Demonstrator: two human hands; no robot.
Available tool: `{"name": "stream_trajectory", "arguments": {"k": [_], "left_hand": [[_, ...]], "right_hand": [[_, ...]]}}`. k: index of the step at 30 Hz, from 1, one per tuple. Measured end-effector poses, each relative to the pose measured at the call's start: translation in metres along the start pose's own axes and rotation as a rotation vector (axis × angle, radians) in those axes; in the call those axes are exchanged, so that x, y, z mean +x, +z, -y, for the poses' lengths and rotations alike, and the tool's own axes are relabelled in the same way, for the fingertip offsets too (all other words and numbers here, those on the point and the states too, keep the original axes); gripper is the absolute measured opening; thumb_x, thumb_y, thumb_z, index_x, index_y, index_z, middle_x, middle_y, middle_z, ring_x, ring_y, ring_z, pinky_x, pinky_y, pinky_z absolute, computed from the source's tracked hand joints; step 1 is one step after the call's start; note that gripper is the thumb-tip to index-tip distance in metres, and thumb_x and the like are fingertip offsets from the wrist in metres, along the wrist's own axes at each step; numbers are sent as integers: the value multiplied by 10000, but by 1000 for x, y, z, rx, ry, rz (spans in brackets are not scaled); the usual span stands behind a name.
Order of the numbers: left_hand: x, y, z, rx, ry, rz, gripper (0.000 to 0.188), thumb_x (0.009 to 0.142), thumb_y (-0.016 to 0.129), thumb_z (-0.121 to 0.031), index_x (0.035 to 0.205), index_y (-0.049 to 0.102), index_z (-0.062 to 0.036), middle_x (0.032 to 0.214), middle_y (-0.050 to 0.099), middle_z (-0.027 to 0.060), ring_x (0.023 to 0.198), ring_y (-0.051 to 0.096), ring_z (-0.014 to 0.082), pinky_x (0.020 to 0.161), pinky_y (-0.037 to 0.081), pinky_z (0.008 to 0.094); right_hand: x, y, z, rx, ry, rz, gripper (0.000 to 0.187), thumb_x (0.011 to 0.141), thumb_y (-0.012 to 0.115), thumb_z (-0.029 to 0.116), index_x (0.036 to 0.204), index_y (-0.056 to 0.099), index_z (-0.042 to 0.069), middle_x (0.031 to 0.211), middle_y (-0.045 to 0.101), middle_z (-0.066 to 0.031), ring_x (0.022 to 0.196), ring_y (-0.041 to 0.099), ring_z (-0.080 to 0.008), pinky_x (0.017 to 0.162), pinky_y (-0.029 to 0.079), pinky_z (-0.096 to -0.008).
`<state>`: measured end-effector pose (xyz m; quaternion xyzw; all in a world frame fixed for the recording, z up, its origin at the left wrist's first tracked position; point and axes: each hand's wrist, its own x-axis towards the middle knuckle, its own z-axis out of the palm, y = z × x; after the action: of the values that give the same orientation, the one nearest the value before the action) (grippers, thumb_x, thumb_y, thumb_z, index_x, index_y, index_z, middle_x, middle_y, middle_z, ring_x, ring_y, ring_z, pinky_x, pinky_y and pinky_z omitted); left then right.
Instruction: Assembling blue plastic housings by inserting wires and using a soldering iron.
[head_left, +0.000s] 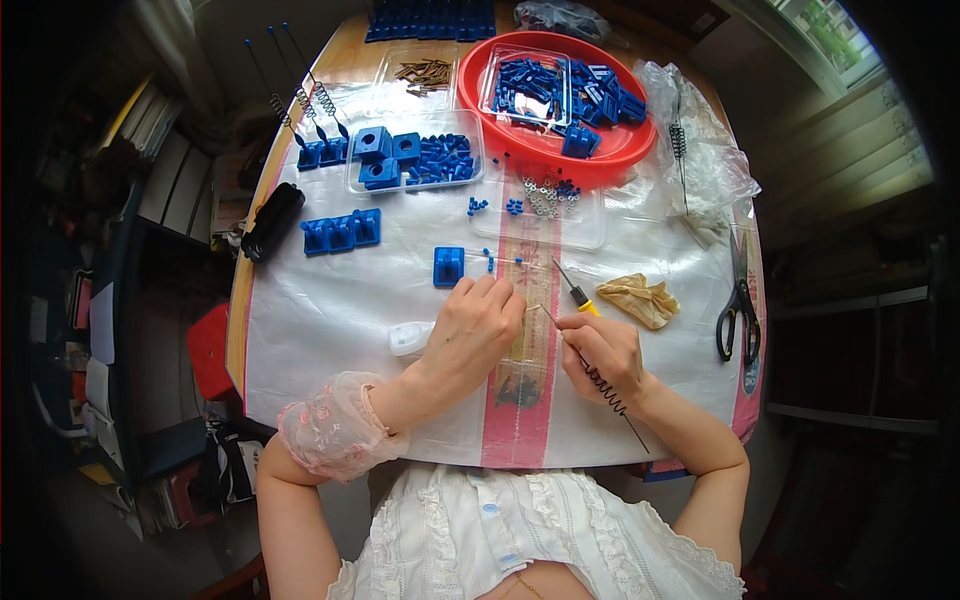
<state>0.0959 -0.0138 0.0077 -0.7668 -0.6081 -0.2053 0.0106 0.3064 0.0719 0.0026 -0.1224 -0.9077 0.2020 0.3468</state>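
My right hand (605, 352) pinches a black wire spring (603, 385); its coil and one straight end slant down past my wrist, and the other end points toward my left hand (472, 322). The left fingers are pressed together, knuckles up, and what they hold is hidden. A thin pale piece (535, 308) shows between the two hands; I cannot tell what it is. Just beyond my left hand sits a square blue plastic base (449, 266). A pointed tool with a yellow and black handle (580, 298) lies beyond my right hand. Beside my left wrist is a white plastic object (408, 338).
A red basin (640, 150) and a clear tray (478, 165) hold blue parts. Three springs stand on blue bases (322, 154) at the far left. Scissors (740, 310), a tan glove-like item (640, 299) and plastic wrap (712, 165) lie right; a black case (273, 222) left.
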Motion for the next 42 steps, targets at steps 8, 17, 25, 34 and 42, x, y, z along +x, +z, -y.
{"name": "stream_trajectory", "arguments": {"k": [8,17,25,34,42], "left_hand": [[2,3,0,52,29,-27,110,759,639,-37,859,600,-57,879,572,84,888,583,225,773,460,338],[1,8,1,-116,-27,-40,147,779,614,2,923,594,-13,917,571,117,908,586,265,811,498,359],[-1,9,3,-183,-61,-7,161,814,626,3,973,607,-10,951,582,122,945,589,278,835,504,370],[-1,8,4,-217,-82,0,94,907,677,-56,973,621,-20,956,586,103,938,586,281,821,501,385],[0,1,3,-276,-111,-20,118,899,693,-55,978,618,-11,959,594,111,932,593,294,810,504,393]], "right_hand": [[1,0,1,-5,-19,11,142,727,697,-26,801,583,14,834,682,-110,589,627,-258,530,505,-350],[4,-2,0,-11,-42,62,168,706,689,-66,842,608,-10,866,720,-157,575,639,-247,526,518,-331],[3,-1,0,-24,-15,50,160,722,690,-77,853,615,-25,882,729,-168,570,640,-245,517,512,-326],[4,-2,1,-8,7,36,145,742,682,-91,859,615,-37,877,729,-181,564,643,-247,505,501,-334],[3,-1,0,23,31,-12,131,768,672,-108,866,607,-51,887,719,-191,560,638,-237,492,488,-325]]}}
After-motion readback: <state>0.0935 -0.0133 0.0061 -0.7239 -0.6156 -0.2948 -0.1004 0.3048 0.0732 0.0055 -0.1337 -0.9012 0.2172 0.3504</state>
